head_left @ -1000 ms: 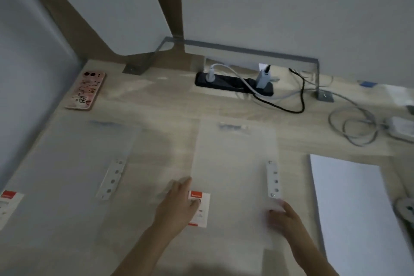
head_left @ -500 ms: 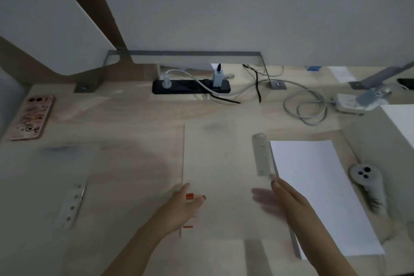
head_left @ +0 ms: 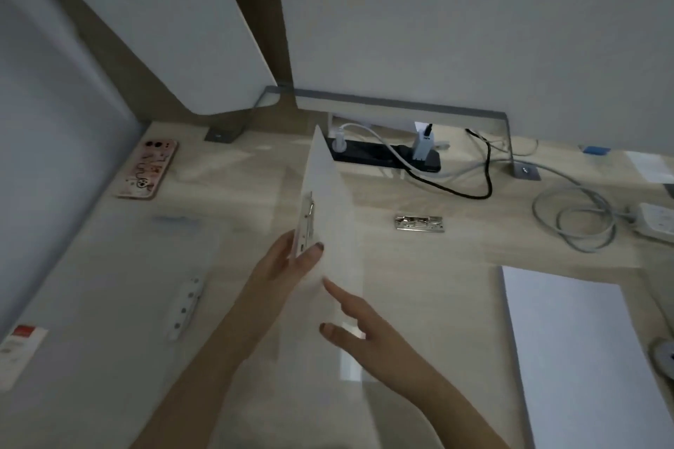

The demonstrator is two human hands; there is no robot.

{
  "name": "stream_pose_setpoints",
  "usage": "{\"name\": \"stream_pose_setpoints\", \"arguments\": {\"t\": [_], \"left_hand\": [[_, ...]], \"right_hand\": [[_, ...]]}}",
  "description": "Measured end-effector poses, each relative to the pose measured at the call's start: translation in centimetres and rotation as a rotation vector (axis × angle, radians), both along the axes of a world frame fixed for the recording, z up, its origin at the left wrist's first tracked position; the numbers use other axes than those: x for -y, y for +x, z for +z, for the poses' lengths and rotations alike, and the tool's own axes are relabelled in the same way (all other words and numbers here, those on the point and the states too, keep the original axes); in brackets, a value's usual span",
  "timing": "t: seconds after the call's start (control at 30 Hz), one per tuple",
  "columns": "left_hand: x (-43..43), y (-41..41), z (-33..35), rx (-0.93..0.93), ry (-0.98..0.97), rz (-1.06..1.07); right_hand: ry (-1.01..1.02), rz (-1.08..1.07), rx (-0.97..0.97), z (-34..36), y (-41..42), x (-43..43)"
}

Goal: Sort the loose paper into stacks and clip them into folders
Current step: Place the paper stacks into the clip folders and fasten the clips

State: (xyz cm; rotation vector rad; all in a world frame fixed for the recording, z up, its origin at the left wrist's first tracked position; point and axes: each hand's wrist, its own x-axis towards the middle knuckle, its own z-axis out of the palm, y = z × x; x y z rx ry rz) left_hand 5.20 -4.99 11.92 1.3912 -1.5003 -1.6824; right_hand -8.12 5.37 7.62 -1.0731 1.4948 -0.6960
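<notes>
Progress is slight, as I judge it: no sheet sits in a folder yet. My left hand (head_left: 282,266) pinches the raised cover of the translucent folder (head_left: 330,200) beside its white clip strip (head_left: 304,226), thumb on the near face, the other fingers hidden behind. My right hand (head_left: 368,335) has its fingers spread, the forefinger touching the cover lower down. The paper stack (head_left: 569,346) lies unsorted at my right, well apart from the folder. A second folder (head_left: 109,284) lies flat at my left. A loose metal clip (head_left: 419,223) lies beyond, possibly this folder's own; the dim view won't settle it. Phone (head_left: 149,169), power strip (head_left: 386,157) and cables (head_left: 576,219) sit toward the back of the desk (head_left: 255,164); nothing seems to bar my reach to the paper.
</notes>
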Motion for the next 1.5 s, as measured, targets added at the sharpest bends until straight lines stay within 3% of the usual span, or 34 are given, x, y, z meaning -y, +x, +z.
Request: {"name": "stream_pose_setpoints", "arguments": {"t": [0.1,0.2,0.3,0.5,1.0,1.27,1.5], "left_hand": [[0.2,3.2,-0.7,-0.019,-0.08,0.122],[1.3,6.2,-2.9,0.078,-0.086,0.228],[2.6,8.7,-5.9,0.158,0.047,0.276],[2.9,12.0,-9.4,0.081,0.304,0.313],[2.8,12.7,-11.7,0.182,0.143,0.267],[3.3,12.9,-12.0,0.135,0.346,0.249],[3.6,10.7,-11.6,0.133,0.199,0.487]], "right_hand": [[0.095,0.085,-0.198,-3.1,0.1,1.3],[0.268,0.202,-0.614,-6.3,-1.4,1.9],[0.352,0.263,-0.825,-8.0,-2.5,1.4],[0.394,0.3,-0.87,-8.7,-2.5,1.8],[0.409,0.346,-0.94,-8.8,-2.3,1.7],[0.41,0.354,-0.946,-8.7,-2.1,1.8],[0.385,0.359,-0.961,-8.7,-2.2,1.7]]}}
